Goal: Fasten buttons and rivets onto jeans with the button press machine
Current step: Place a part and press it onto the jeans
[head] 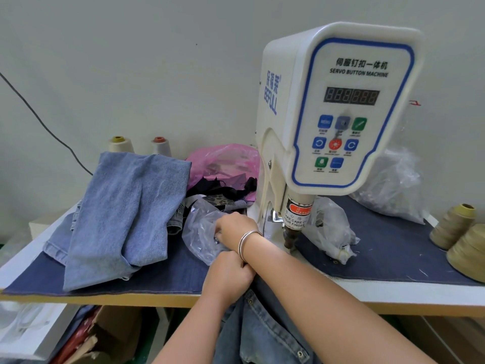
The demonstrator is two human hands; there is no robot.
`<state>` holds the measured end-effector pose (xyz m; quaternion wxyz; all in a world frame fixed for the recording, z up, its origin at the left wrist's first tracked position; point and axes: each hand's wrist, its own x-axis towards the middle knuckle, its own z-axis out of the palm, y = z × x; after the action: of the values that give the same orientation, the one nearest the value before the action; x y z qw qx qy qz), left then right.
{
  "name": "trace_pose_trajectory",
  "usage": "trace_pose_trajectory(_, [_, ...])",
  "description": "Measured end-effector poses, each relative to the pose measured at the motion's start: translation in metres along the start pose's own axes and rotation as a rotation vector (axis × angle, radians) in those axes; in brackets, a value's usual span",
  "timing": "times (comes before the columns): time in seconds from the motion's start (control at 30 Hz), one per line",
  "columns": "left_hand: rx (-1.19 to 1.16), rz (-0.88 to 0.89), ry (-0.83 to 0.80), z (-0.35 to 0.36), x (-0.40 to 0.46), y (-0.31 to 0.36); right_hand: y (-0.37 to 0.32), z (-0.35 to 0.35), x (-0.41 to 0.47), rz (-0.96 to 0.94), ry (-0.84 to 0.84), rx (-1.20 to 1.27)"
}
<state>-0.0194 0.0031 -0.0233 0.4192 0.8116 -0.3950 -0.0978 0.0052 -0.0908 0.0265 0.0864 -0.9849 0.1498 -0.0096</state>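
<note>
The right hand, a bangle at its wrist, crosses over the left arm and reaches into a clear plastic bag lying on the desk just left of the button press machine; its fingers are curled down among the bag's contents, seemingly picking at small metal pieces, though whether it has one pinched I cannot tell. The left hand sits in front of the machine's punch, at the desk's near edge, fingers folded round a bunch of dark jeans that hang from there toward the person; rivets already show on the hanging denim. A lighter pair of jeans lies heaped further left of the machine, beyond the bag. My judgement is that a button or rivet is being fetched for the next set. Several things could go wrong from here. With the arms crossed, drawing the right hand back may tug the left and shift the gathered cloth, so the fastener would land off its mark. The small pieces are slippery inside crinkled plastic, and one could drop onto the dark denim cover of the desk and be hard to find. Most seriously, both hands work close beside the punch, whose label warns about fingers; triggering the machine before they are clear would risk a crush.
</note>
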Motion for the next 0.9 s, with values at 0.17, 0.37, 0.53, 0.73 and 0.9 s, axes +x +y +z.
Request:
trace_pose_trajectory(0.17, [-0.010, 0.015, 0.001, 0.000, 0.001, -0.002, -0.003, 0.003, 0.004, -0.068, 0.009, -0.184])
trace_pose_trajectory(0.37, [0.037, 0.032, -0.003, 0.001, 0.001, -0.004, -0.006, 0.002, 0.004, -0.126, -0.001, -0.237])
trace_pose_trajectory(0.53, [0.048, 0.042, 0.003, 0.001, 0.001, -0.002, -0.003, 0.002, 0.002, -0.053, -0.002, -0.075])
trace_pose_trajectory(0.73, [0.113, 0.019, -0.035, 0.001, 0.004, -0.004, 0.007, 0.008, -0.001, 0.070, 0.069, 0.318])
trace_pose_trajectory(0.9, [0.136, 0.032, -0.042, 0.000, 0.004, -0.003, 0.010, 0.012, -0.005, 0.175, 0.171, 0.546])
